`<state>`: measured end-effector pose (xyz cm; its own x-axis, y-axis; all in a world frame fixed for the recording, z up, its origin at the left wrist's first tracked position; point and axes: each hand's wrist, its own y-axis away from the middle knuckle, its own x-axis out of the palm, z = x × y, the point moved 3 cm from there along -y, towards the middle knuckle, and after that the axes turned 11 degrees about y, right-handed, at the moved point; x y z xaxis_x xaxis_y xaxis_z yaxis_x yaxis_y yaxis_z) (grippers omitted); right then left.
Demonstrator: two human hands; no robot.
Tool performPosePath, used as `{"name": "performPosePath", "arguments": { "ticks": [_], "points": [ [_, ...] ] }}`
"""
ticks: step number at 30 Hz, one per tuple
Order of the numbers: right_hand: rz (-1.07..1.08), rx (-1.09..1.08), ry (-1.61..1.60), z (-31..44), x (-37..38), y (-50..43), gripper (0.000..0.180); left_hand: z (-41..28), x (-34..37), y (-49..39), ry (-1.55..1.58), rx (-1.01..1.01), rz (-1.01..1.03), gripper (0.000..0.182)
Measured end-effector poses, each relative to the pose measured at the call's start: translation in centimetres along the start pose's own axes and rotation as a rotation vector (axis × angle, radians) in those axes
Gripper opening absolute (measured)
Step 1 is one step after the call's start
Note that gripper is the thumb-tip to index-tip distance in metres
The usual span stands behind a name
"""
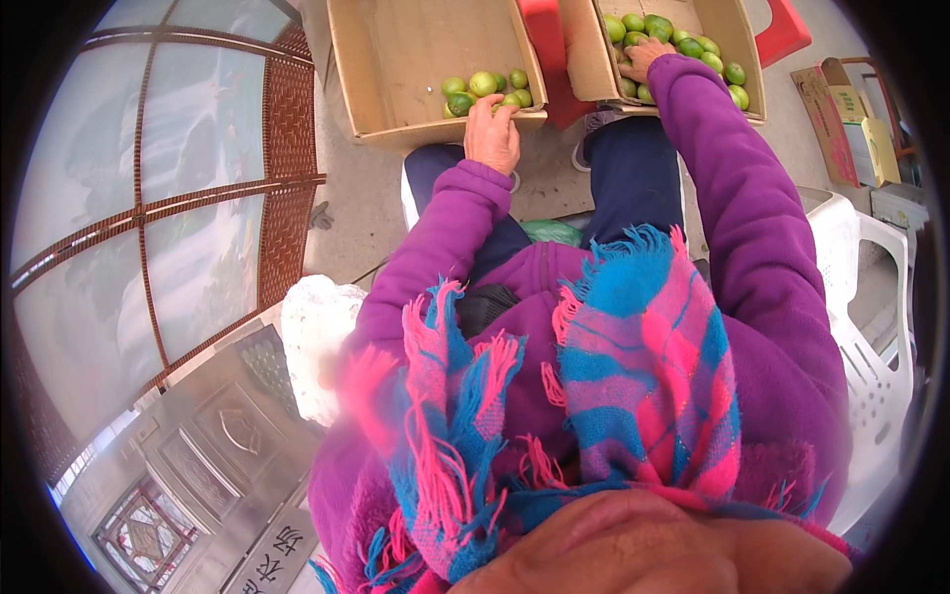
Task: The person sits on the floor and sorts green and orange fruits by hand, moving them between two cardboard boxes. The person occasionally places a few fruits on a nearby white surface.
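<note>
Two cardboard boxes sit before me. In the left box [401,67], several green limes [482,83] gather in the near right corner. My left hand [492,135] reaches over that box's near rim, its fingertips at the closest limes; whether it grips one is hidden. The right box [590,70] holds a larger spread of green and yellowish limes [690,47]. Among them, towards the box's left side, is my right hand [644,58], fingers bent down onto the fruit. I cannot tell whether a lime is in its grasp.
Red plastic [548,44] shows between the boxes, and more red plastic [785,33] juts out at right. A white plastic chair [865,319] stands at my right. Cartons [831,126] lie beyond it. A woven-frame folding screen [200,148] fills the left side.
</note>
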<state>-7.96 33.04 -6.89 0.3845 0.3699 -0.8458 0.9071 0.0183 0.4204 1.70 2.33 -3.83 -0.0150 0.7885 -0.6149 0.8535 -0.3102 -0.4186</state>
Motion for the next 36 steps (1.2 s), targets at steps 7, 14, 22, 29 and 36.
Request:
{"name": "performPosePath", "arguments": {
  "ticks": [7, 14, 22, 29, 36],
  "points": [
    [-0.206, 0.038, -0.091, -0.5, 0.4, 0.1, 0.051, -1.1, 0.2, -0.2, 0.044, -0.001, -0.005, 0.024],
    [-0.32, 0.11, -0.313, -1.5, 1.0, 0.3, 0.056, -2.5, 0.5, -0.4, 0.099, 0.021, 0.001, 0.023],
    [-0.148, 0.211, -1.648, -2.9, 1.3, 2.1, 0.064, -5.5, -0.1, -1.5, 0.264, 0.03, 0.031, 0.035],
    [0.035, -0.19, -1.828, 10.6, -1.5, 10.1, 0.051, -7.5, 1.0, -0.9, 0.452, -0.072, 0.083, 0.049],
    [0.46, -0.19, -2.166, 15.7, -2.0, 10.7, 0.054, 3.1, -3.1, -2.4, -0.094, -0.195, -0.102, 0.044]
  ]
}}
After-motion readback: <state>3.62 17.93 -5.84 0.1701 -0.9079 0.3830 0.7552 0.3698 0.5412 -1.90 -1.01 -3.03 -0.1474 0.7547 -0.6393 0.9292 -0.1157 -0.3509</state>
